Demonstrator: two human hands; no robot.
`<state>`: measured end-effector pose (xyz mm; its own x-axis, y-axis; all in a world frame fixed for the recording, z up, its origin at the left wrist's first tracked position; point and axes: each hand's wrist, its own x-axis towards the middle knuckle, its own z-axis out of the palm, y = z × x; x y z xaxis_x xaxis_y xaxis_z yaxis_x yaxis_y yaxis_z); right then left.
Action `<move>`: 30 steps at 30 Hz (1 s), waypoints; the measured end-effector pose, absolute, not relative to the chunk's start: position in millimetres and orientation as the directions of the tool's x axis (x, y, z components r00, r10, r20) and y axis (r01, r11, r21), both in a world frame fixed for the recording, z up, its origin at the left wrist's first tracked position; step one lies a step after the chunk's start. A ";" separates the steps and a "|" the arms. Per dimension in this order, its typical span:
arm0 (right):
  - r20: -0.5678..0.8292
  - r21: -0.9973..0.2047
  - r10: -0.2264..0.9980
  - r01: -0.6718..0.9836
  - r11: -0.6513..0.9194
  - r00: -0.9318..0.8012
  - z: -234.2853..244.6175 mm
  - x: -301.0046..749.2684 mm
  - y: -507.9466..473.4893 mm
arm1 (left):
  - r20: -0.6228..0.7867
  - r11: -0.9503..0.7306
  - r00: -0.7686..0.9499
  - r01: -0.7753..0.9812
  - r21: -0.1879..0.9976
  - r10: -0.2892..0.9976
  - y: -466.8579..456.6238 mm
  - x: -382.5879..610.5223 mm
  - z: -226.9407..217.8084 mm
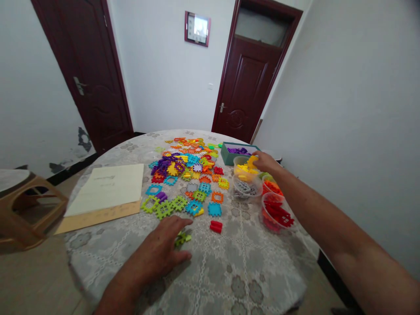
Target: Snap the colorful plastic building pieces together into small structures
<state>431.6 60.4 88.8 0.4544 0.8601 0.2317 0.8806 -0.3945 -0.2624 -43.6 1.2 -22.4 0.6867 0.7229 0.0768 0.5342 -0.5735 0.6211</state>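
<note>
My left hand [163,250] lies on the patterned tablecloth [229,271] near the front. Its fingers curl over a light green plastic piece [182,238]. My right hand [265,162] reaches over a clear bowl of yellow pieces [243,171], fingers closed on a yellow piece [252,160]. A heap of many-coloured interlocking tiles [187,173] spreads over the middle of the round table. A loose red piece [215,226] lies in front of it.
Clear bowls hold grey pieces [245,188], orange pieces [272,186] and red pieces [277,215]. A teal box of purple pieces [236,151] stands behind them. Papers [105,192] lie at the left. A wooden stool [28,210] stands off the table's left.
</note>
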 end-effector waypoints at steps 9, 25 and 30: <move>0.385 -0.295 0.825 0.902 -0.316 0.414 88.9 407.9 40.2 | -0.031 -0.557 0.674 0.634 0.537 0.738 2.8 -49.7 -17.7; 0.055 -0.384 0.993 0.916 0.116 -0.102 -8.3 255.3 -29.0 | 0.259 -0.586 0.565 0.532 0.611 0.784 6.1 -39.3 -28.9; 0.066 -0.381 0.995 0.920 0.090 -0.070 -30.1 258.4 -28.4 | 0.271 -0.548 0.516 0.516 0.659 0.812 4.7 -33.5 -25.9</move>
